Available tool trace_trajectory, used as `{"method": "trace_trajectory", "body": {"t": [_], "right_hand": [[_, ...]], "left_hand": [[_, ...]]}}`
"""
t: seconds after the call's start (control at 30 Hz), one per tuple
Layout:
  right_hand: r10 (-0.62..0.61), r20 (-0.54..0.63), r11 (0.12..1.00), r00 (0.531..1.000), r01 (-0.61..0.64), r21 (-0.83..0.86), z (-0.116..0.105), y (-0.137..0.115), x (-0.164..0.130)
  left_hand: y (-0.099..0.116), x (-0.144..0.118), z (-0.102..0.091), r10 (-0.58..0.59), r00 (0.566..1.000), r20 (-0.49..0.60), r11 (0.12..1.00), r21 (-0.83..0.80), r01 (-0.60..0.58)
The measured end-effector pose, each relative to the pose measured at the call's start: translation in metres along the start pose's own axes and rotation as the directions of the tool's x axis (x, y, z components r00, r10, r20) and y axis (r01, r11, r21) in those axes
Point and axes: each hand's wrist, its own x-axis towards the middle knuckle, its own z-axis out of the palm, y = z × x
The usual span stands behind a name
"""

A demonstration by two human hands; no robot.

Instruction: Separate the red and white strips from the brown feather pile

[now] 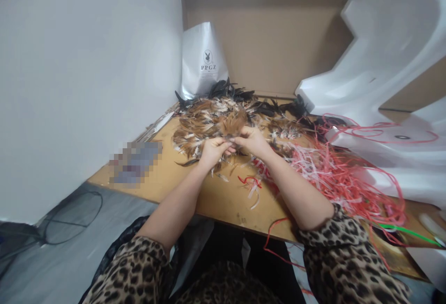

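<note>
Brown feathers (234, 122) fan upward from between my two hands, in the middle of the table. My left hand (215, 150) pinches at their lower end, its fingertips meeting those of the other hand. From the right, my right hand (253, 142) has closed its thumb and fingers on the same feathers. A wide pile of brown and white feathers (195, 122) lies just behind and to the left of my hands. Black feathers (237, 92) edge the back of that pile. Exactly which fingers press on the quills is too small to make out.
A wooden table (223, 206) holds everything. Tangled red and pink strips (341, 178) spread on the right beside white curved forms (390, 48). A silver bag (200, 57) stands against a cardboard panel (265, 39). A white wall (87, 71) borders the left; cables (69, 222) lie below.
</note>
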Motion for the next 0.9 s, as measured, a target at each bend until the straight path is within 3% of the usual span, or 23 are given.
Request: {"method": "trace_trajectory", "body": {"t": [0.23,0.6,0.9], "right_hand": [[-0.099,-0.039,0.983,0.994,0.092,-0.156,0.0009,0.0009,-0.0003],[-0.013,-0.071,0.999,0.997,0.01,-0.047,0.0029,-0.0048,-0.0006],[-0.028,-0.051,0.995,0.998,0.024,-0.093,-0.003,0.0004,0.0003]], "left_hand": [[0.0055,-0.0017,0.0011,0.003,1.0,0.018,0.999,0.042,-0.003],[0.0051,-0.0036,-0.0003,0.161,0.987,0.031,0.976,0.145,-0.164],[0.002,-0.0017,0.0002,0.001,1.0,0.027,0.998,0.069,-0.003]]}}
